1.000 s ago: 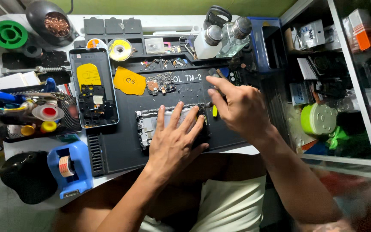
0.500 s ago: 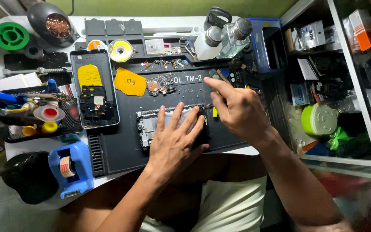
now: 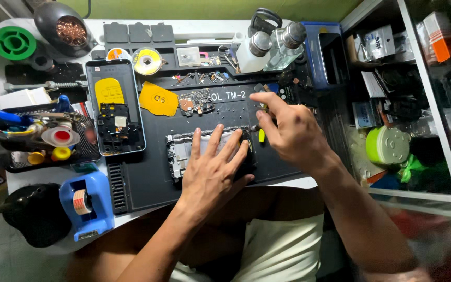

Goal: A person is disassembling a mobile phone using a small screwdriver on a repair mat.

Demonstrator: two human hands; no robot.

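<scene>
While your left hand (image 3: 212,167) lies flat, fingers spread, pinning the opened phone (image 3: 184,151) on the dark mat (image 3: 142,177), your right hand (image 3: 288,130) pinches a yellow-handled tool (image 3: 260,133) at its edge; the circuit board (image 3: 197,102) is already out, the phone not yet reassembled.

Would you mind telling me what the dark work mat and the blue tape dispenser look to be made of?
The work mat looks like matte rubber or silicone: dull dark surface with moulded ribs and compartments. The tape dispenser seems glossy moulded plastic, with light sheen on rounded blue edges. Neither is certain from sight alone.
</scene>
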